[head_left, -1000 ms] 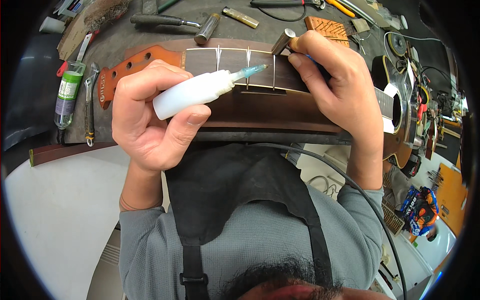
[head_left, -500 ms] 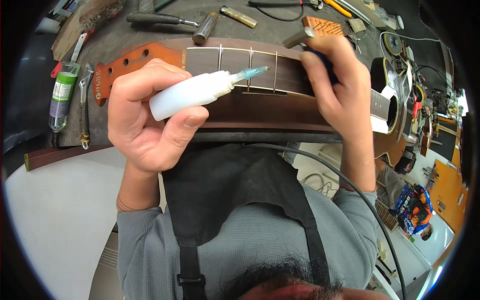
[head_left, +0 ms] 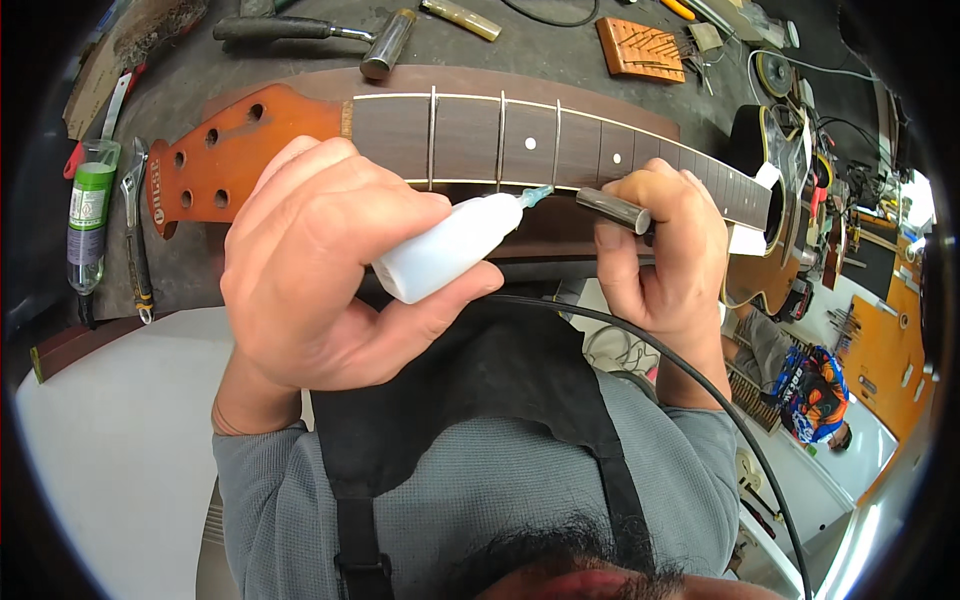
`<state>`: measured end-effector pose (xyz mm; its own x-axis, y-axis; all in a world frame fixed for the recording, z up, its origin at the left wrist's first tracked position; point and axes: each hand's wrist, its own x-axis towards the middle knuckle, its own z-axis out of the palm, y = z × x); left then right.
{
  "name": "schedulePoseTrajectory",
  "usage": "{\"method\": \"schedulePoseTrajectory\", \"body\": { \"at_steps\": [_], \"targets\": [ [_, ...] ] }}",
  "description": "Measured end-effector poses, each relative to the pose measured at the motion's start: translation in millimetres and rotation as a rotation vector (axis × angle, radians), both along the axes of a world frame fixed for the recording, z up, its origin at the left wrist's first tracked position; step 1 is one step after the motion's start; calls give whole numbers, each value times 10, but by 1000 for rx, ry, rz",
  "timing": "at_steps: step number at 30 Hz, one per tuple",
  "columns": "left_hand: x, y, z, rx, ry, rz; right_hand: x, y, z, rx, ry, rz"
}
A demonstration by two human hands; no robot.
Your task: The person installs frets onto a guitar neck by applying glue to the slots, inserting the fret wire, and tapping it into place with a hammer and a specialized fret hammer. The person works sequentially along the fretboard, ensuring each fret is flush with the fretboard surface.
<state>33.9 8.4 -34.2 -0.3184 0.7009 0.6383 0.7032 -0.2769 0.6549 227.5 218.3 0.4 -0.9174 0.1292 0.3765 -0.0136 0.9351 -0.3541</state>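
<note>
My left hand [head_left: 310,260] is closed around a white squeeze bottle [head_left: 445,255] with a thin teal nozzle. The nozzle's tip is at the near edge of a guitar neck [head_left: 465,140], close to the end of a metal fret [head_left: 556,145]. My right hand [head_left: 670,240] grips a tool with a cylindrical metal head [head_left: 612,211]; my fingers hide most of its handle. It is beside the nozzle, just over the neck's near edge. An orange-brown headstock [head_left: 235,135] with several holes lies at the left. Dark fret slots run toward the guitar's body [head_left: 765,275].
Behind the neck lie a hammer [head_left: 385,45], a short brass-coloured bar [head_left: 460,18] and a wooden block [head_left: 640,52] holding several thin wires. At the left are a green-labelled bottle [head_left: 90,210] and an adjustable wrench [head_left: 137,235]. A black cable [head_left: 690,360] crosses my front. Another person [head_left: 815,395] is at the right.
My left hand has moved the squeeze bottle right and down to the fingerboard's near edge. My right hand has lowered the metal-headed tool from the far side toward me. The view has shifted slightly.
</note>
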Motion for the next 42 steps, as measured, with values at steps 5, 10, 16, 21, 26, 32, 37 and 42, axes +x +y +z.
{"method": "schedulePoseTrajectory", "body": {
  "at_steps": [5,10,16,21,26,32,37,42],
  "targets": [
    [17,-7,44,-57,17,0,-16,5,-27,69,-5,14],
    [16,25,53,-65,35,7,-20,-6,-4,96,-32,2],
    [26,34,78,-86,44,16,-2,-3,9,120,-62,8],
    [25,49,92,-100,61,12,12,-1,10,114,-79,8],
    [30,51,110,-113,65,8,16,-3,32,120,-99,10],
    [59,42,144,-123,81,17,-18,4,10,76,-37,40],
    [96,49,157,-103,78,19,-15,-3,6,70,-41,43],
    [101,51,197,-101,99,10,-13,-1,41,83,-51,43]
  ]
}}
